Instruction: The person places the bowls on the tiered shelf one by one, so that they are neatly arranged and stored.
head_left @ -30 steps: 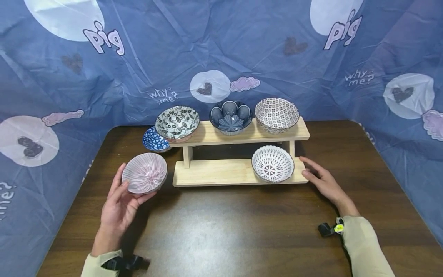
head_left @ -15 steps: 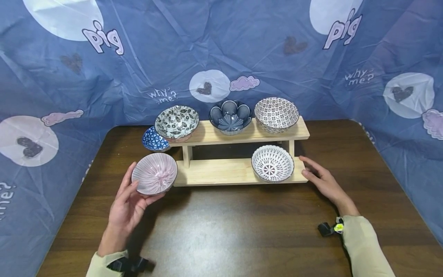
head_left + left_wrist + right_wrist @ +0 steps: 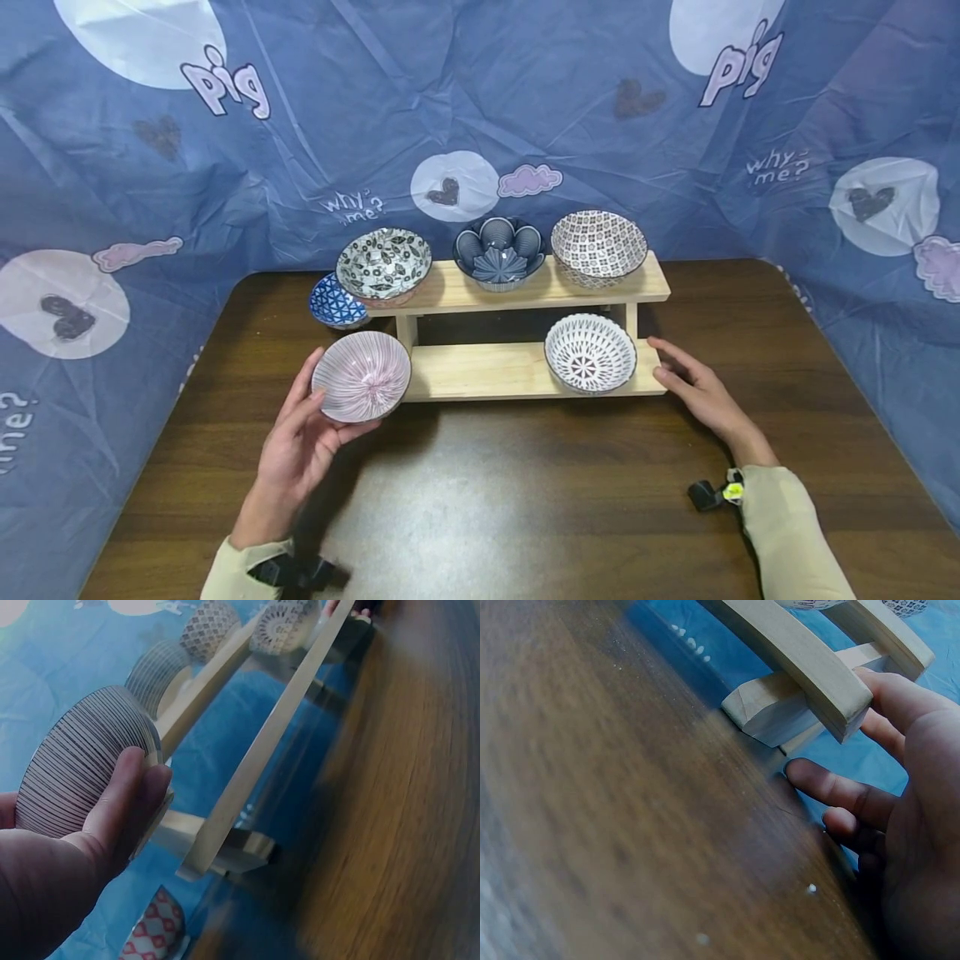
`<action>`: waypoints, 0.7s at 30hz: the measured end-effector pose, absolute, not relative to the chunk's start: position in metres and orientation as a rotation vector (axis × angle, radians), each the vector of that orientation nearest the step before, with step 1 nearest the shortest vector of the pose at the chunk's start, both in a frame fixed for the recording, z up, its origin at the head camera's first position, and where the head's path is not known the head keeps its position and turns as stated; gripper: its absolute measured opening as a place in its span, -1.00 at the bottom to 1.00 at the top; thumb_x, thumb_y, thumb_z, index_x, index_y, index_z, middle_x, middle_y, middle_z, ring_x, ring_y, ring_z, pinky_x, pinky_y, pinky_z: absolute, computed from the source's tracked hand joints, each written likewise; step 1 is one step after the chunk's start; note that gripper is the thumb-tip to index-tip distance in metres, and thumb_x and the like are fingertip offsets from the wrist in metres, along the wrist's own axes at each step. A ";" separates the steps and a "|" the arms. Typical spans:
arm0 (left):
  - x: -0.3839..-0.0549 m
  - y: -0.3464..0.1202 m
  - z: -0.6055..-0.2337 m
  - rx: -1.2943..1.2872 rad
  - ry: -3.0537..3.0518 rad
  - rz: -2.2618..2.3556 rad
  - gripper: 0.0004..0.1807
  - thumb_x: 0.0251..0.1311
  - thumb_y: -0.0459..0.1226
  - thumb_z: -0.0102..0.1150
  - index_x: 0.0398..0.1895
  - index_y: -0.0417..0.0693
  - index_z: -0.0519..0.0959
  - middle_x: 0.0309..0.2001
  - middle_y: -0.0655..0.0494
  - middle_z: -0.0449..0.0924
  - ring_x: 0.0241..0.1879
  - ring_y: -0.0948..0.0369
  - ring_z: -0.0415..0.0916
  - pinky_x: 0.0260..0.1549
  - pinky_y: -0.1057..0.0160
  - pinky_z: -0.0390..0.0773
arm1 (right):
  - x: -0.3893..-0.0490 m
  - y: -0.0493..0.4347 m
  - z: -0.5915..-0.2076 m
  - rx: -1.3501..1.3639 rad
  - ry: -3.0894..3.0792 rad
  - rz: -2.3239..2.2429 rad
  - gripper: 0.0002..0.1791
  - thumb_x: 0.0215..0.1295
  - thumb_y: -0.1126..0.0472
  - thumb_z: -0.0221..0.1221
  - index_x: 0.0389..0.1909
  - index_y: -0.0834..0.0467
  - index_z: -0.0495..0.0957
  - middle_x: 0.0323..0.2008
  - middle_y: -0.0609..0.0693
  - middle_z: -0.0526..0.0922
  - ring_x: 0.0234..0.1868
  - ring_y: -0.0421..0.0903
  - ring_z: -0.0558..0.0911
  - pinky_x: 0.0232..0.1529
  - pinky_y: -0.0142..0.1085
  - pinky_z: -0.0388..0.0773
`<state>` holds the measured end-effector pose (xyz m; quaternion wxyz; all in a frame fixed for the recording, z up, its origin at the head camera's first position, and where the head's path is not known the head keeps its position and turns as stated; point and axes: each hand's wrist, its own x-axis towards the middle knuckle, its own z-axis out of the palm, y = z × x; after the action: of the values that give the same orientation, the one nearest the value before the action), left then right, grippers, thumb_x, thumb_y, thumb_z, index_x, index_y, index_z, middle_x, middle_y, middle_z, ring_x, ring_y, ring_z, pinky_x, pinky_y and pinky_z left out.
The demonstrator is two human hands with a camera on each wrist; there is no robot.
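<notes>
My left hand (image 3: 296,446) holds a bowl with thin purple-pink stripes (image 3: 362,375), thumb and fingers at its left and lower sides. The bowl is tilted toward the camera, in front of the left end of a two-tier wooden stand (image 3: 480,371). In the left wrist view, its dark-striped outside (image 3: 82,761) shows above the fingers. My right hand (image 3: 708,404) touches the right end of the lower shelf. From the right wrist view, that hand (image 3: 900,765) has its upper digit against the shelf end (image 3: 832,697) and lower fingers loosely extended near the tabletop.
The upper shelf bears a leaf-patterned bowl (image 3: 384,262), a dark blue petal bowl (image 3: 500,257) and a grey-patterned bowl (image 3: 600,246). A white scalloped bowl (image 3: 590,354) sits on the lower shelf's right. A blue bowl (image 3: 335,302) stands behind left on the table (image 3: 480,500).
My left hand has carried the striped bowl rightward, from left of the stand to in front of the lower shelf's left end. The right hand has stayed at the shelf's right end.
</notes>
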<state>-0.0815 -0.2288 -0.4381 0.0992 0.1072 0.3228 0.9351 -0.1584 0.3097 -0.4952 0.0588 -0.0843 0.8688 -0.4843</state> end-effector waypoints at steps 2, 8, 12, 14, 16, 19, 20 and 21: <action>-0.082 -0.225 -0.438 0.321 0.966 2.747 -0.44 0.57 -0.39 -0.49 0.51 0.24 0.15 0.39 0.03 0.23 0.23 -0.06 0.56 0.04 -0.16 0.68 | -0.159 0.310 -0.496 -0.259 2.634 -1.467 -0.40 0.55 0.02 0.01 0.52 0.07 0.21 0.51 0.22 0.24 0.10 -0.53 0.33 0.05 -0.66 0.28; -0.085 -0.213 -0.440 0.364 0.972 2.695 -0.44 0.57 -0.39 -0.49 0.53 0.22 0.09 0.39 0.01 0.26 0.21 -0.09 0.57 0.03 -0.14 0.69 | -0.159 0.310 -0.498 -0.267 2.634 -1.480 -0.40 0.55 0.03 0.01 0.51 0.09 0.22 0.50 0.25 0.24 0.10 -0.56 0.33 0.06 -0.69 0.28; -0.087 -0.206 -0.441 0.375 0.971 2.672 -0.43 0.57 -0.39 -0.51 0.54 0.22 0.06 0.39 0.03 0.26 0.20 -0.09 0.57 0.02 -0.14 0.70 | -0.159 0.310 -0.500 -0.273 2.628 -1.491 -0.41 0.55 0.03 0.01 0.51 0.11 0.22 0.49 0.27 0.24 0.11 -0.59 0.32 0.07 -0.71 0.27; -0.088 -0.202 -0.441 0.370 0.984 2.659 -0.43 0.57 -0.39 -0.50 0.55 0.22 0.03 0.39 0.04 0.27 0.20 -0.08 0.58 0.01 -0.13 0.70 | -0.159 0.310 -0.500 -0.272 2.626 -1.491 -0.40 0.55 0.03 0.01 0.51 0.11 0.22 0.50 0.27 0.24 0.12 -0.60 0.31 0.08 -0.71 0.26; -0.088 -0.199 -0.442 0.362 0.990 2.647 -0.42 0.57 -0.38 -0.49 0.58 0.20 -0.06 0.39 0.04 0.27 0.20 -0.08 0.57 0.02 -0.13 0.70 | -0.159 0.310 -0.500 -0.269 2.625 -1.490 -0.40 0.55 0.03 0.01 0.51 0.11 0.22 0.50 0.26 0.23 0.12 -0.62 0.30 0.09 -0.73 0.25; -0.090 -0.193 -0.441 0.359 0.997 2.630 -0.39 0.58 -0.38 -0.47 0.60 0.16 -0.18 0.39 0.05 0.26 0.20 -0.07 0.57 0.02 -0.12 0.70 | -0.159 0.310 -0.499 -0.264 2.625 -1.484 -0.40 0.55 0.02 0.01 0.51 0.10 0.22 0.51 0.25 0.22 0.13 -0.63 0.28 0.10 -0.71 0.25; -0.090 -0.192 -0.440 0.352 1.001 2.626 -0.39 0.58 -0.38 -0.47 0.60 0.17 -0.18 0.39 0.05 0.26 0.20 -0.06 0.58 0.02 -0.12 0.70 | -0.159 0.310 -0.499 -0.263 2.625 -1.482 -0.40 0.55 0.02 0.01 0.51 0.10 0.22 0.51 0.24 0.22 0.13 -0.63 0.28 0.11 -0.70 0.26; -0.090 -0.190 -0.440 0.349 1.004 2.622 -0.38 0.58 -0.37 -0.46 0.60 0.16 -0.21 0.39 0.05 0.26 0.19 -0.06 0.58 0.02 -0.13 0.70 | -0.160 0.311 -0.499 -0.264 2.626 -1.482 -0.40 0.55 0.02 0.01 0.51 0.10 0.22 0.51 0.25 0.22 0.13 -0.63 0.28 0.10 -0.70 0.26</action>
<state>-0.0902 -0.1902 -0.4398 0.1557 0.1217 0.3505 0.9155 -0.1595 0.3106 -0.4988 0.0571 -0.0872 0.8661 -0.4888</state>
